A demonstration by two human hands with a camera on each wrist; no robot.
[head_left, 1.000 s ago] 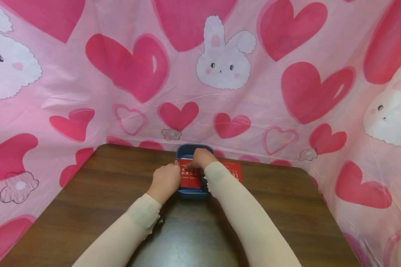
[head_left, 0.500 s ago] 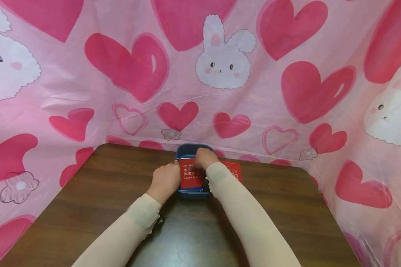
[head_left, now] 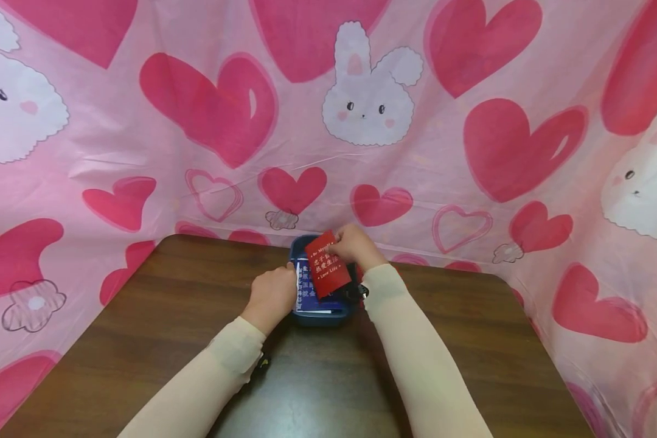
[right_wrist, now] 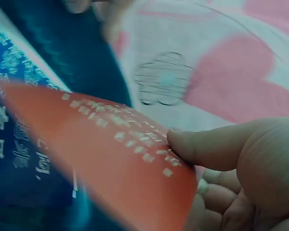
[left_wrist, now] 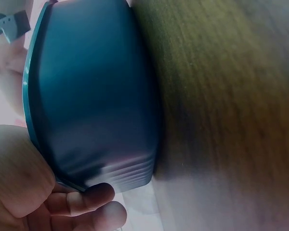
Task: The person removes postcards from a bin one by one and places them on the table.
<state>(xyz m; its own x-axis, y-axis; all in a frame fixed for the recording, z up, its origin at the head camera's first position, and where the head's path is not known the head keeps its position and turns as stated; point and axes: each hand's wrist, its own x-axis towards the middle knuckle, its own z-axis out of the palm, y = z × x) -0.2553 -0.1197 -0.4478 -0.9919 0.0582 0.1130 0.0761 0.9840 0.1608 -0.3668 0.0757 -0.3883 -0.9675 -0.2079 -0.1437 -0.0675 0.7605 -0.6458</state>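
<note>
A red card with white lettering is pinched by my right hand, its thumb pressed on the printed side near one edge. The card is raised and tilted over a blue plastic bin. Inside the bin lie blue cards with white characters, partly covered by the red one. My left hand holds the bin's left side; in the left wrist view its fingers curl at the rim of the bin.
The bin stands at the back of a brown wooden table. Another red item, mostly hidden, lies to its right under my right wrist. A pink cloth with hearts and rabbits hangs right behind the table and along its sides.
My right hand has lifted the red card off the stack in the bin and moved up and right, tilting it. The blue cards beneath now show. My left hand stays at the bin.
</note>
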